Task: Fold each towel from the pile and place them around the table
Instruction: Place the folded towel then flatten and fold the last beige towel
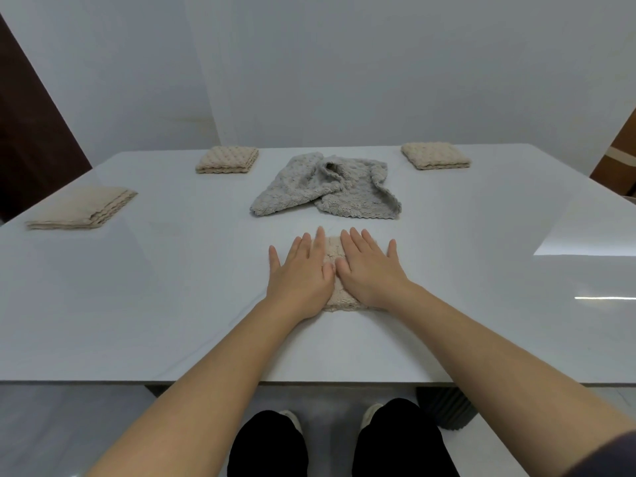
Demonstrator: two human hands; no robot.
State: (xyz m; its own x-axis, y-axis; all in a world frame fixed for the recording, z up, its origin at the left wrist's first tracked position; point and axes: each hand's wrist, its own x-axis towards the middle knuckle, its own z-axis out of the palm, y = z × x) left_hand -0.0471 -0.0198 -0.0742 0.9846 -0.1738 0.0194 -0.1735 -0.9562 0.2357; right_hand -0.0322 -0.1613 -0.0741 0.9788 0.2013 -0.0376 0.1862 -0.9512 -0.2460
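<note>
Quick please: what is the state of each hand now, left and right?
Left hand: open, fingers straight, pressing flat on the folded beige towel.
Right hand: open, pressing flat on the same towel.

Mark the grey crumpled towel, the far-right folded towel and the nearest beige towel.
grey crumpled towel [358, 197], head view, near flat part.
far-right folded towel [435, 154], head view, top face.
nearest beige towel [332, 251], head view, exposed middle strip.

Bare forearms [206, 390], black trousers [268, 445], pale shoes [371, 413], dark sleeve [616, 452] on right arm.
</note>
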